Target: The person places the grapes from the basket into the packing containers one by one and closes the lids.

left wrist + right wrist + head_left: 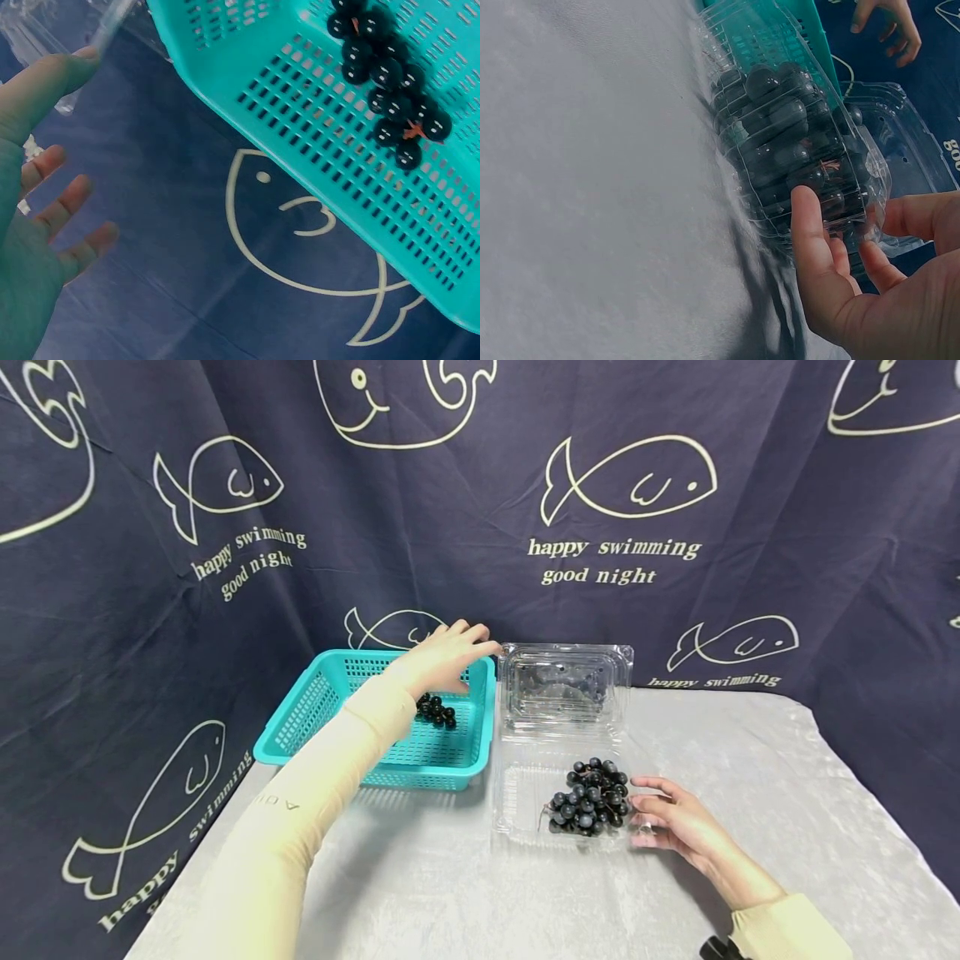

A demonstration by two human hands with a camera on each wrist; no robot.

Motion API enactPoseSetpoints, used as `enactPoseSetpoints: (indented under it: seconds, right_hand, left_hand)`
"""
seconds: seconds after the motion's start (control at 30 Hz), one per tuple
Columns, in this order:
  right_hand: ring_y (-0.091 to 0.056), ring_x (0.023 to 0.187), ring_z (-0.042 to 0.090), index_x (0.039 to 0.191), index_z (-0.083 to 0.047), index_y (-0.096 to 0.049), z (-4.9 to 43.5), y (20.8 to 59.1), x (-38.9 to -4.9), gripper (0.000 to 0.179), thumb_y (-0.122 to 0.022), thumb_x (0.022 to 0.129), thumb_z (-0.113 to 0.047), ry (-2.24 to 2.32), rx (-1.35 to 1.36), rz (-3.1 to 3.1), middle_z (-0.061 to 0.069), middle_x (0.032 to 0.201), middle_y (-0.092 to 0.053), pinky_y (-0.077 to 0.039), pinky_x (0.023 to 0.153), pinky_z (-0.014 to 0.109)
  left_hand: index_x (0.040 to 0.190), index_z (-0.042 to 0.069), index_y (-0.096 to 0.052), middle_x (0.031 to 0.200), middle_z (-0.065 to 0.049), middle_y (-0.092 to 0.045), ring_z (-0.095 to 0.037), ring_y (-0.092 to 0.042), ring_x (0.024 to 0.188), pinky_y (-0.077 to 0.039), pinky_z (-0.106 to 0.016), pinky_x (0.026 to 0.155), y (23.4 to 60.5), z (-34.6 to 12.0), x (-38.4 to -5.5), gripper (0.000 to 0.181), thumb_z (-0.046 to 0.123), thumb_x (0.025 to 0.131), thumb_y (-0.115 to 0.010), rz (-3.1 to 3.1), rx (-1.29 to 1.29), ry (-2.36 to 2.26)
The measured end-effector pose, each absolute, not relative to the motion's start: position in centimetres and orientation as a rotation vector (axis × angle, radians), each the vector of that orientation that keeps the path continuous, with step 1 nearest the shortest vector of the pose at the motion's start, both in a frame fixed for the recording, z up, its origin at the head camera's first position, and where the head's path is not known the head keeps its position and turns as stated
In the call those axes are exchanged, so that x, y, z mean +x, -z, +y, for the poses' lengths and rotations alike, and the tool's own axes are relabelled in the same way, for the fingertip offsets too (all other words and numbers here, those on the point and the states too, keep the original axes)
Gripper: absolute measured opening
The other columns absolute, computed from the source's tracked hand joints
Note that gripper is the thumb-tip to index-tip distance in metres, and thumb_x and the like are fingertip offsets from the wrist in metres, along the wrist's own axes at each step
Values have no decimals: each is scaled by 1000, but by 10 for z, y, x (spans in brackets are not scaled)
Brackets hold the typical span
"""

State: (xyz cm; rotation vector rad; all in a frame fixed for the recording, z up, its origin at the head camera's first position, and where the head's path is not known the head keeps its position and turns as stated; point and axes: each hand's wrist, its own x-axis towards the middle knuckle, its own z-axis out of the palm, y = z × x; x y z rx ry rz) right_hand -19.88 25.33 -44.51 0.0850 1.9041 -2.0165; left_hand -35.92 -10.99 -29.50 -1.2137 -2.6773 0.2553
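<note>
My left hand (pixel 446 656) is above the back right corner of a turquoise plastic basket (pixel 480 752), fingers spread and holding nothing. Inside the basket lies a small bunch of dark grapes (pixel 390 75). To the right, a clear plastic clamshell box (pixel 517 802) stands with its lid (pixel 566 685) raised at the back, close to the left fingertips. A larger bunch of dark grapes (pixel 588 797) sits in the box's base. My right hand (pixel 686 822) holds the right end of the box, thumb on the near side and fingers farther back; part of their contact is hidden.
A grey-white cloth covers the table (pixel 420 877). Directly behind the basket and box hangs a dark blue curtain (pixel 465 527) with fish drawings. A small black object (pixel 720 947) shows by the right sleeve at the bottom edge.
</note>
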Motion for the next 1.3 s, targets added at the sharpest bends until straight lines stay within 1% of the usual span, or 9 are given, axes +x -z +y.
enactPoseSetpoints:
  seconds: [0.17, 0.3, 0.47, 0.8, 1.0, 1.3]
  right_hand:
    - [-60, 89, 18, 138, 4, -27, 254, 445, -198, 55, -54, 93, -10, 2018, 90, 1905, 2, 102, -58, -54, 81, 47]
    - [-59, 89, 18, 138, 4, -27, 255, 446, -197, 54, -54, 93, -10, 2020, 95, 1907, 2, 102, -57, -54, 81, 48]
    - [-60, 89, 19, 138, 4, -27, 255, 447, -197, 56, -56, 93, -11, 2021, 108, 1908, 2, 102, -58, -54, 81, 47]
    - [-60, 89, 19, 139, 5, -27, 256, 447, -197, 55, -54, 93, -10, 2022, 99, 1910, 2, 101, -58, -54, 82, 48]
    - [-60, 89, 19, 138, 4, -29, 255, 446, -197, 54, -55, 93, -10, 2021, 91, 1912, 3, 101, -59, -54, 82, 49]
    - [-60, 90, 20, 139, 5, -26, 257, 446, -198, 57, -55, 92, -9, 2022, 60, 1899, 2, 100, -63, -54, 82, 50]
  left_hand:
    - [134, 26, -45, 130, -4, -43, -28, -41, 114, -41, -47, 93, 298, -117, -370, 73, 28, 71, -81, -2713, -1162, -236]
    - [136, 28, -43, 133, -4, -41, -28, -39, 117, -39, -46, 96, 303, -121, -378, 75, 30, 72, -81, -2768, -1103, -235]
    - [136, 29, -42, 135, -4, -40, -30, -39, 119, -39, -48, 95, 312, -126, -387, 75, 31, 73, -81, -2830, -1041, -239]
    - [137, 26, -42, 136, -8, -41, -35, -40, 122, -39, -55, 96, 333, -131, -399, 76, 31, 72, -81, -2902, -996, -320]
    - [139, 26, -41, 144, -11, -35, -38, -34, 129, -35, -57, 102, 346, -137, -409, 76, 32, 74, -80, -3003, -959, -346]
    - [135, 25, -46, 138, -10, -41, -38, -38, 125, -36, -58, 100, 366, -147, -417, 68, 28, 76, -78, -3054, -988, -401]
